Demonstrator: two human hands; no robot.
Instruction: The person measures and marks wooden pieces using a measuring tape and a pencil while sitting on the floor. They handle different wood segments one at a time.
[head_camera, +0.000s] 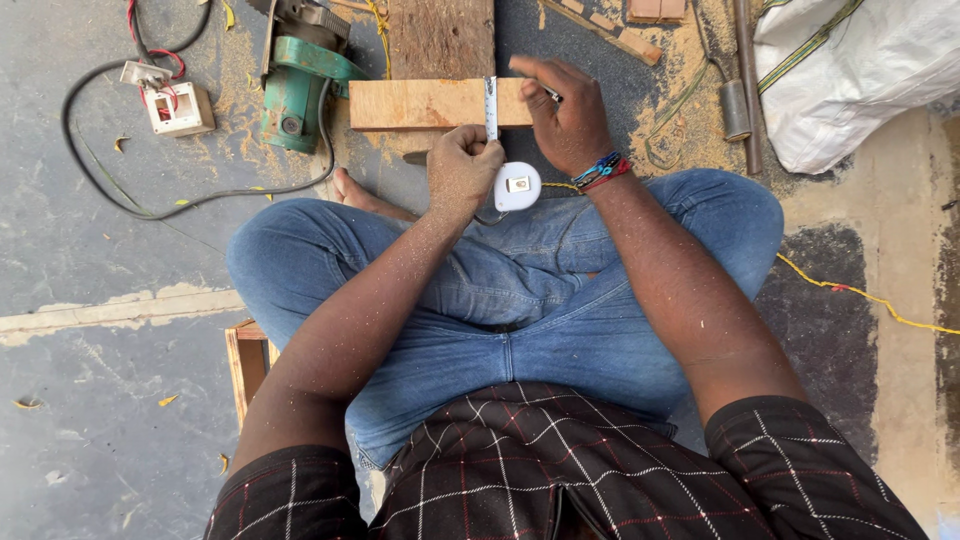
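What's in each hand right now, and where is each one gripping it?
The left hand pinches the tape measure by its blade, just above the white case. The right hand holds a thin marking tool at the wooden block; where its grip sits cannot be told.

We see bright, even daylight with soft, faint shadows beneath the legs. The white sack (860, 70) at top right glares, nearly washed out. The centre is sharp; the checked shirt (560, 470) at the bottom edge looks slightly soft and stretched.
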